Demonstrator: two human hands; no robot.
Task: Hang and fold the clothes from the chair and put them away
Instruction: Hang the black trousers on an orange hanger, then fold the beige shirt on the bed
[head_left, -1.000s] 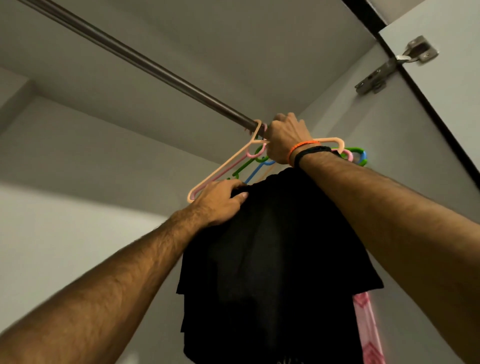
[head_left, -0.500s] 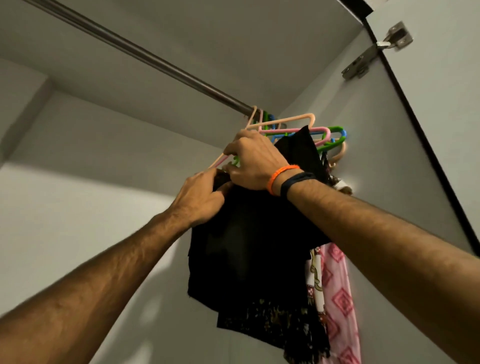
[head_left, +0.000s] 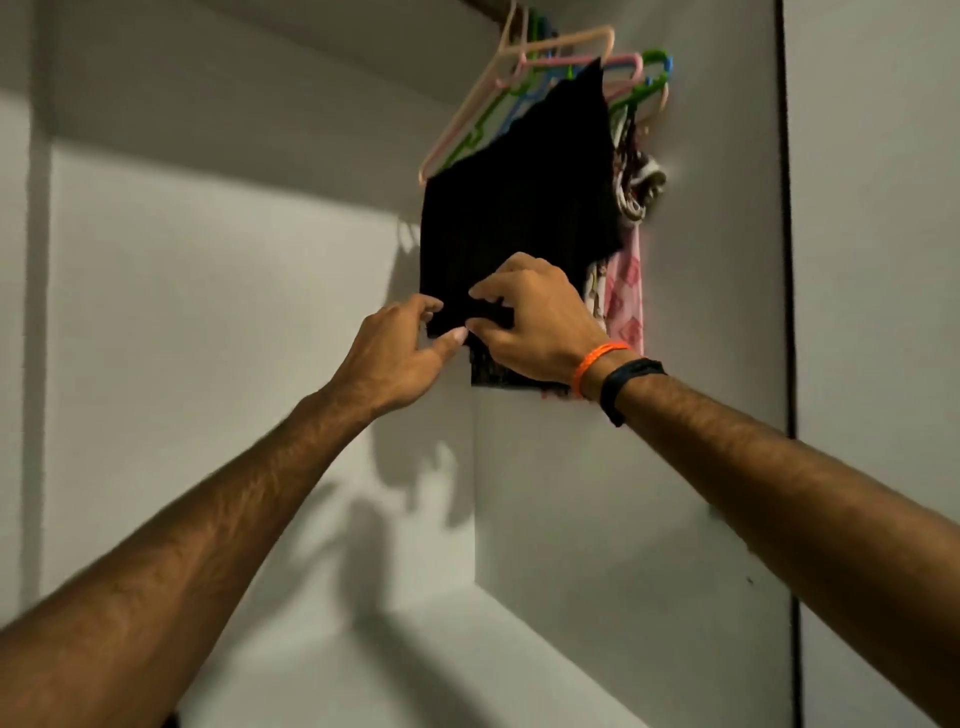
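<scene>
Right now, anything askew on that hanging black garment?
Yes. The black garment hangs crooked: its top right corner rides high by the peach hanger, the left edge sags. Both hands are at its bottom hem, apparently straightening it.

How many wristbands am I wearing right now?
2, both on the right wrist: an orange band nearer the right hand, and a black band just behind it on the forearm side. The left wrist shows none.

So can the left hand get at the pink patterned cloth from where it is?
Probably not directly: the left hand sits at the black garment's lower left edge, and the pink cloth hangs behind that garment and the right hand.
</scene>
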